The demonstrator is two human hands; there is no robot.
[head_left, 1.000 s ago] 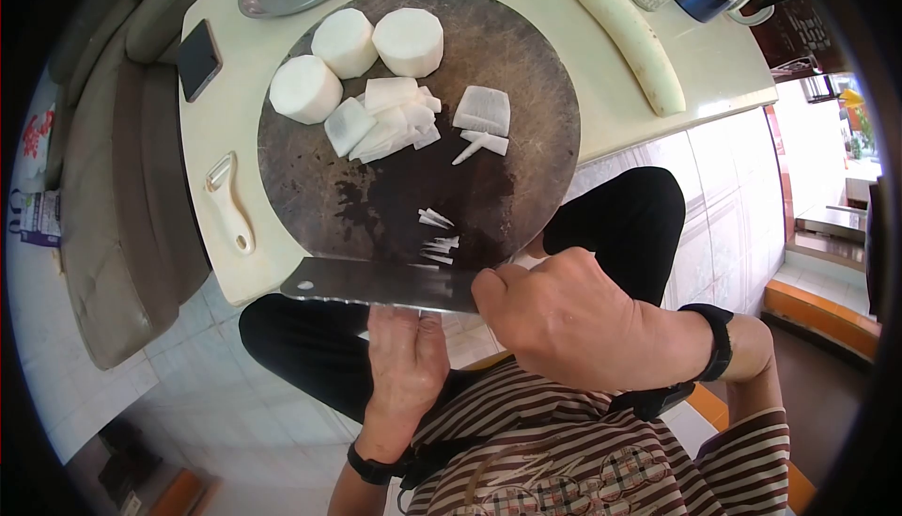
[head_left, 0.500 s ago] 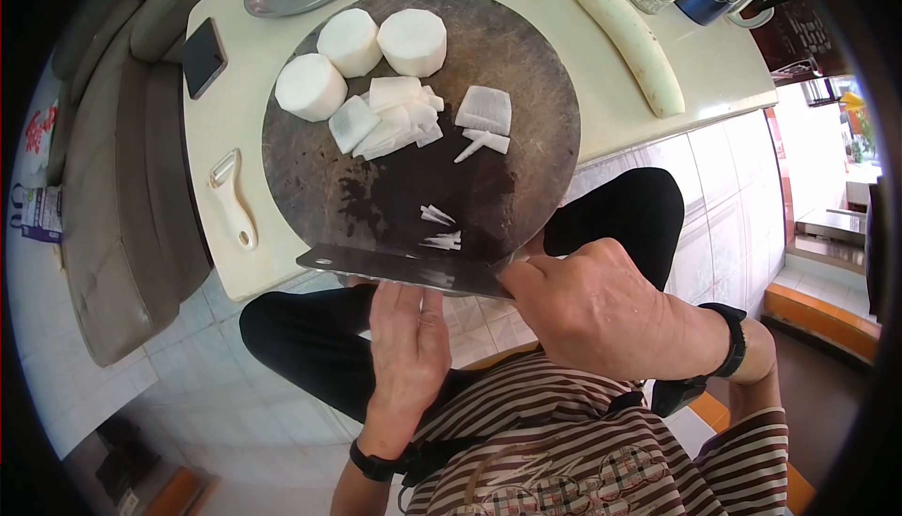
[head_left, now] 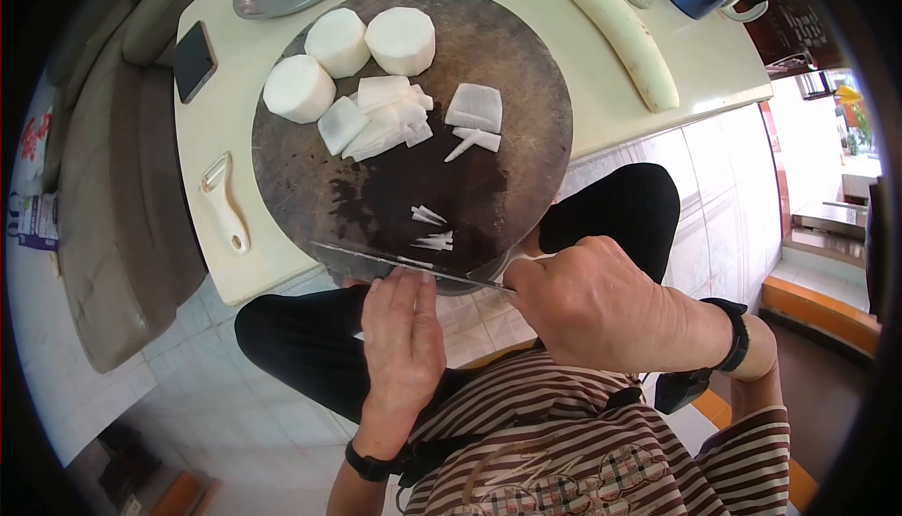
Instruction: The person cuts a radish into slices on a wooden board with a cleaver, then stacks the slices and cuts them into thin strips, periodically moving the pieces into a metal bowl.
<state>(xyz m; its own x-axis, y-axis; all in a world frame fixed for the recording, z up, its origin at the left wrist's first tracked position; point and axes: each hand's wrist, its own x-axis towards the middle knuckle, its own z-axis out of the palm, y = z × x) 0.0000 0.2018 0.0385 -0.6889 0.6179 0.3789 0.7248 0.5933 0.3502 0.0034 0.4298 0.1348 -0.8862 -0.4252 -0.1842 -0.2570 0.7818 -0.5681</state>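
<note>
The right hand [head_left: 592, 304] is closed around the knife [head_left: 371, 256], its blade seen nearly edge-on at the near rim of the round board [head_left: 526, 46], and the left hand [head_left: 404, 328] rests apart from it, fingers extended just behind the blade, whether gripping anything cannot be told; curled fingertips and short, even strokes would likely suit best. Beyond lie thin white strips [head_left: 432, 242], then overlapping slices [head_left: 381, 131] and peeled chunks [head_left: 335, 41] toward the left edge of the table [head_left: 714, 55]

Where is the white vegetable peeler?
In the head view, the peeler lies at the left on the cream table, beside the round dark chopping board, below the flat black phone.
</note>
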